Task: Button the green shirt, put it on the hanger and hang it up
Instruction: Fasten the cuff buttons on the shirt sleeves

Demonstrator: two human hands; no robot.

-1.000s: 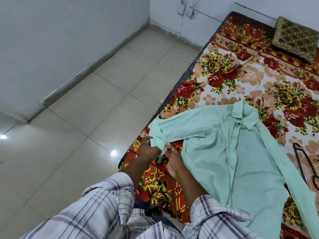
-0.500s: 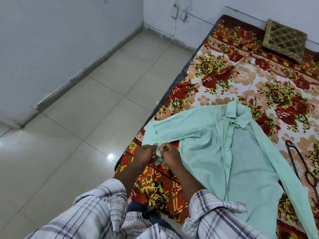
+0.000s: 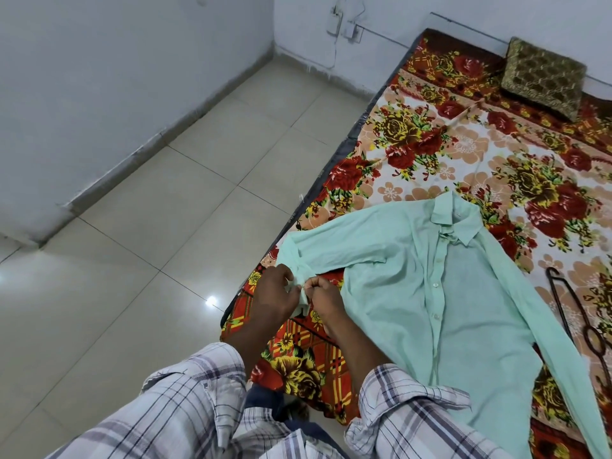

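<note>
Beige tiled floor (image 3: 132, 293) fills the left half of the view and meets a pale wall (image 3: 99, 77) at a grey skirting. Two forearms in checked sleeves (image 3: 185, 402) reach in from the bottom edge. Left hand (image 3: 271, 299): fingers (image 3: 285, 276) curled and pinched on the cuff (image 3: 303, 294) of the shirt's near sleeve, just over the bed's edge. Right hand (image 3: 326, 303): directly beside the left, fingers (image 3: 314, 283) curled and pinched on the same cuff from the other side. Knuckles of the two hands are almost touching. The cuff button itself is hidden between the fingertips, so I cannot tell whether it is fastened. Green shirt (image 3: 430, 293): lies flat and front-up on the bed (image 3: 414, 154), which is covered in a red and yellow floral sheet. Collar points to the far end and the hem lies nearest the person. Front placket lies closed down the middle with a row of small pale buttons showing; I cannot tell whether each one is done up. The shirt's other sleeve runs down toward the lower right corner. Hanger (image 3: 569, 313): dark, flat on the sheet just right of that sleeve, partly cut by the frame edge. Brown and gold patterned pillow (image 3: 543, 77): at the far right end of the bed, against the wall, well apart from the shirt.
</note>
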